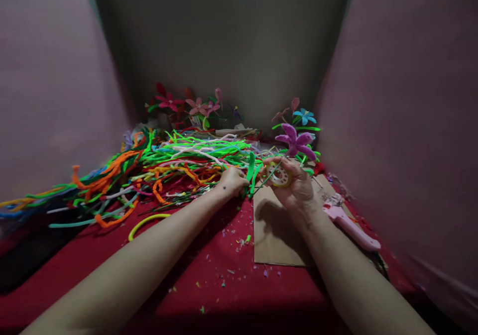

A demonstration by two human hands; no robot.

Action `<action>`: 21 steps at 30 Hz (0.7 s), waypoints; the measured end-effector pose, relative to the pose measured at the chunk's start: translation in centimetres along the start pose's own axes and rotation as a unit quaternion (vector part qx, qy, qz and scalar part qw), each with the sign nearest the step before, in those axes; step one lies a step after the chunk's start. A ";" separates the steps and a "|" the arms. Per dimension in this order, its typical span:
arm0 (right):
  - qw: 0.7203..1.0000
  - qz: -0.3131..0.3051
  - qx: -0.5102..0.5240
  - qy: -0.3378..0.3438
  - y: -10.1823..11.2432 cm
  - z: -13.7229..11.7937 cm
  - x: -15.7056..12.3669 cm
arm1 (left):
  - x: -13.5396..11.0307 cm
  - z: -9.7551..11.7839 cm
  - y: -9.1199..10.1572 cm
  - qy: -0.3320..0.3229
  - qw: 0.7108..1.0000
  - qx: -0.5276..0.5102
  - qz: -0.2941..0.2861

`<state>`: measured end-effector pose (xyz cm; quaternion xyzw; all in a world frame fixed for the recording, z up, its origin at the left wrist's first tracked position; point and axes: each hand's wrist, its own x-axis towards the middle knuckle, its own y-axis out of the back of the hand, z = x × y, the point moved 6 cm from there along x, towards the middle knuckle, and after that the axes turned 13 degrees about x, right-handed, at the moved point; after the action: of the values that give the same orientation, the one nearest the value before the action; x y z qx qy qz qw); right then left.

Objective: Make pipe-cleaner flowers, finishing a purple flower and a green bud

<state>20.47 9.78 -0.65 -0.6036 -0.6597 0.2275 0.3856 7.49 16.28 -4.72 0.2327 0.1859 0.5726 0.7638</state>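
So the left hand [232, 180] is pinching near the base of some fuzzy green strips [250, 167], though its fingertips are partly tucked out of view, and the right hand [298, 190] is curled around a tape roll [276, 179], with a thin green stem [266, 179] running across it. The purple flower [295, 142] sits just above that hand, right of centre in the frame. Honestly, the right hand looks overloaded: if that grip loosens, the roll could drop or the stem could twist, and the strips could slip crooked if the left pinch goes slack. Below is a cardboard sheet [274, 248], with a pink tool, probably a glue gun [351, 223], at the right; a forearm could knock it. Loose scraps [244, 240] on the red-covered counter [209, 295] might stick to any tacky tape. The big pipe-cleaner heap [201, 153] at centre left could snag the strips. As for containers, can't make any out; whatever holds up the finished flowers [170, 102] at upper centre is too dark to tell.
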 end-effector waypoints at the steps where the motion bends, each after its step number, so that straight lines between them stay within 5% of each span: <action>1: 1.000 -0.001 -0.001 -0.007 0.0 0.2 0.0 | -0.1 0.0 0.0 0.002 1.000 -0.020 0.003; 8: 0.999 0.012 -0.004 -0.038 0.3 1.0 0.0 | -1.4 0.9 0.4 0.024 0.981 -0.194 -0.003; 15: 0.997 0.032 -0.063 -0.011 0.8 1.8 0.1 | -3.8 2.0 4.5 0.033 0.943 -0.331 -0.005; 21: 0.995 0.041 -0.085 -0.023 -0.7 3.4 -1.6 | -6.1 3.0 3.8 -0.057 0.931 -0.354 -0.070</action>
<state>17.32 8.69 -2.55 -0.6551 -0.6604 0.2001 0.3077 4.49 10.83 -0.01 -0.0345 -0.0569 0.5325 0.8438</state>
